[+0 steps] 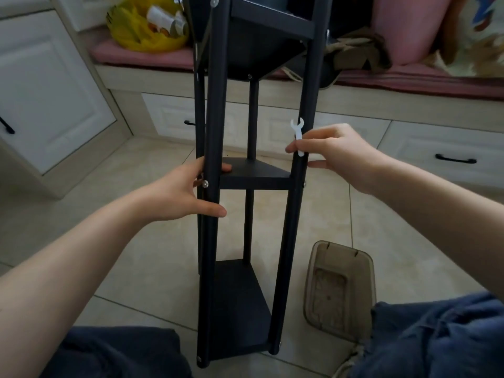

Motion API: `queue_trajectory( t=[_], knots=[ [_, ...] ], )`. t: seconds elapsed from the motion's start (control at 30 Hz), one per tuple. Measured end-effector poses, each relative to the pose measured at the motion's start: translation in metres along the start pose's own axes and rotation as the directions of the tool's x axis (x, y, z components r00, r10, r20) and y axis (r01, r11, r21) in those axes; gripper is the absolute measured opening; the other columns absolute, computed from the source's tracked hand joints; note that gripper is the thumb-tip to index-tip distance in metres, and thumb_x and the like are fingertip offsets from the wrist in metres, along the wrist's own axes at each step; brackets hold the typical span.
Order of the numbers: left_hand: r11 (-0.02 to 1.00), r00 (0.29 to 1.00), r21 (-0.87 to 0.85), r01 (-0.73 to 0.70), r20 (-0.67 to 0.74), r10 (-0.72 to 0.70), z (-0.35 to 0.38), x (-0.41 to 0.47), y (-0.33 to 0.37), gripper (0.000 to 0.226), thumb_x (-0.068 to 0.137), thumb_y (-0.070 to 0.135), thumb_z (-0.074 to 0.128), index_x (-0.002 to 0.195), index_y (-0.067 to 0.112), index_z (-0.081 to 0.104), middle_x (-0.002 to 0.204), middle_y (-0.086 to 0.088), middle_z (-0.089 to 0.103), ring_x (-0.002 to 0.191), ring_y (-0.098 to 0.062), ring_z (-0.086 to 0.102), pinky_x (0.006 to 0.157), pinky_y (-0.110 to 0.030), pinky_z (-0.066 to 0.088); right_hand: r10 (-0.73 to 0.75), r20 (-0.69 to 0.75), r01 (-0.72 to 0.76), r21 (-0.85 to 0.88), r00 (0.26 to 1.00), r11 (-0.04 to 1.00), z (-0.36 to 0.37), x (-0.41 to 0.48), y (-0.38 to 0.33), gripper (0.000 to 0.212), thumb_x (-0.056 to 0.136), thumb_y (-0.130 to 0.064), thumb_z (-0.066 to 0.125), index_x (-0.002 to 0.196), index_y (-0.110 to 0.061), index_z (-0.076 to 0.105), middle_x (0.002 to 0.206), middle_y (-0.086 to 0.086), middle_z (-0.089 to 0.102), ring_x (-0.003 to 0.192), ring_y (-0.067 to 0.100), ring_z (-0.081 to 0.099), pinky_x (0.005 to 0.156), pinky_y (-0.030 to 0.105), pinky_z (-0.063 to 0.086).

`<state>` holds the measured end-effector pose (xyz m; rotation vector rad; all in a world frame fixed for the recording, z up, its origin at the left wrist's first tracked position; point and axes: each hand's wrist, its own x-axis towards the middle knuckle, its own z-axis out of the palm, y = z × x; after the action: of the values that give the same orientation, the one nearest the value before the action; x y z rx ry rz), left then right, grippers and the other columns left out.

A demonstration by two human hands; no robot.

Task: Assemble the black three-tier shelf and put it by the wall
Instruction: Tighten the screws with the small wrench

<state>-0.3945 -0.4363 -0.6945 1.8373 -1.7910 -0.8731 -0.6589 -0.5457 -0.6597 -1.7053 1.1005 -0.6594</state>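
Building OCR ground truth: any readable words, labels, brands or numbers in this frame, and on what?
No text can be read in this frame.
The packets in the yellow bag: print, if any, too blurred to read.
The white wrench pinched by the right hand: no marking visible.
The black shelf and the brown plastic tub: no label visible.

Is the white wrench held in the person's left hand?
No, the right hand pinches the white wrench, while the left hand grips the left shelf post.

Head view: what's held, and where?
Left hand grips the black three-tier shelf's left post at mid-tier; right hand pinches the small white wrench by its lower handle.
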Motion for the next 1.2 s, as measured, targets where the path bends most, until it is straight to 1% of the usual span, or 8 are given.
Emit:
queue_trajectory(
  t=[0.1, 0.2, 0.33, 0.43, 0.53, 0.73, 1.03, 1.2],
  knots=[
    [1.0, 1.0, 0.008, -0.004, 0.006, 0.004, -0.002, -0.001, 0.002, 0.081, 0.072, 0.026, 0.089, 0.141, 0.039, 0.048, 0.141, 0.017, 0.046, 0.138, -0.01, 0.041, 0.119, -0.034, 0.031, -0.015, 0.0, 0.015, 0.14, 1.0, 0.99, 0.004, 0.002, -0.006, 0.016, 0.096, -0.023, 0.061, 0.094, -0.02, 0.077, 0.12, -0.001, 0.066, 0.112, 0.014, 0.06, 0.093, 0.032, 0.054],
    [1.0, 1.0, 0.021, -0.014, 0.01, 0.014, -0.002, -0.003, 0.003, 0.078, 0.074, 0.023, 0.088, 0.14, 0.039, 0.048, 0.133, 0.026, 0.046, 0.129, -0.001, 0.044, 0.113, -0.025, 0.03, -0.004, -0.001, 0.004, 0.234, 1.0, 0.972, 0.003, 0.004, -0.011, 0.016, 0.096, -0.025, 0.061, 0.091, -0.022, 0.076, 0.117, 0.0, 0.069, 0.108, 0.018, 0.065, 0.096, 0.04, 0.053],
    [0.991, 0.999, -0.133, -0.019, -0.051, 0.012, -0.009, -0.005, 0.009, 0.084, 0.072, 0.022, 0.087, 0.141, 0.04, 0.043, 0.124, 0.028, 0.063, 0.113, 0.021, 0.051, 0.101, -0.015, 0.038, -0.042, -0.041, 0.05, 0.198, 0.998, 0.979, 0.005, 0.005, -0.018, 0.017, 0.097, -0.024, 0.06, 0.092, -0.02, 0.075, 0.118, 0.004, 0.068, 0.105, 0.02, 0.066, 0.095, 0.043, 0.055],
    [0.96, 0.979, -0.276, -0.048, -0.204, -0.009, -0.018, -0.006, 0.013, 0.065, 0.08, 0.022, 0.078, 0.133, 0.038, 0.045, 0.114, 0.02, 0.073, 0.106, 0.009, 0.064, 0.084, -0.017, 0.047, -0.072, -0.072, 0.087, 0.227, 0.995, 0.97, 0.006, 0.006, -0.028, 0.017, 0.097, -0.024, 0.06, 0.09, -0.02, 0.075, 0.118, 0.01, 0.068, 0.106, 0.023, 0.067, 0.085, 0.034, 0.059],
    [0.963, 0.953, -0.264, -0.059, -0.302, -0.025, -0.023, -0.007, 0.013, 0.048, 0.088, 0.014, 0.073, 0.128, 0.029, 0.051, 0.105, 0.015, 0.075, 0.098, 0.001, 0.07, 0.08, -0.02, 0.05, -0.094, -0.084, 0.113, 0.256, 0.992, 0.96, 0.01, 0.006, -0.038, 0.019, 0.096, -0.02, 0.061, 0.083, -0.02, 0.076, 0.117, 0.014, 0.068, 0.108, 0.026, 0.066, 0.08, 0.03, 0.061],
    [0.962, 0.937, -0.272, -0.016, -0.341, -0.08, -0.028, -0.007, 0.007, 0.039, 0.091, 0.013, 0.071, 0.121, 0.031, 0.053, 0.101, 0.016, 0.075, 0.095, -0.002, 0.072, 0.077, -0.021, 0.051, -0.147, -0.161, 0.177, 0.186, 0.976, 0.967, 0.021, 0.007, -0.051, 0.016, 0.088, -0.015, 0.069, 0.075, -0.018, 0.077, 0.115, 0.011, 0.064, 0.108, 0.024, 0.063, 0.094, 0.043, 0.056],
    [0.964, 0.93, -0.264, 0.016, -0.35, -0.111, -0.027, -0.003, 0.002, 0.04, 0.09, 0.017, 0.075, 0.124, 0.027, 0.055, 0.105, 0.016, 0.075, 0.101, -0.004, 0.071, 0.085, -0.026, 0.052, -0.254, -0.163, 0.278, 0.15, 0.953, 0.949, 0.026, 0.0, -0.07, 0.013, 0.087, -0.017, 0.07, 0.079, -0.018, 0.08, 0.112, 0.008, 0.06, 0.11, 0.018, 0.059, 0.102, 0.044, 0.048],
    [0.977, 0.922, -0.212, 0.029, -0.372, -0.108, -0.023, 0.002, -0.003, 0.045, 0.088, 0.014, 0.077, 0.125, 0.023, 0.053, 0.107, 0.011, 0.073, 0.096, 0.009, 0.066, 0.067, -0.008, 0.051, -0.314, -0.131, 0.33, 0.133, 0.94, 0.934, 0.03, -0.003, -0.073, 0.012, 0.088, -0.018, 0.07, 0.081, -0.019, 0.079, 0.105, -0.004, 0.056, 0.108, 0.012, 0.057, 0.103, 0.041, 0.049]
  ],
)
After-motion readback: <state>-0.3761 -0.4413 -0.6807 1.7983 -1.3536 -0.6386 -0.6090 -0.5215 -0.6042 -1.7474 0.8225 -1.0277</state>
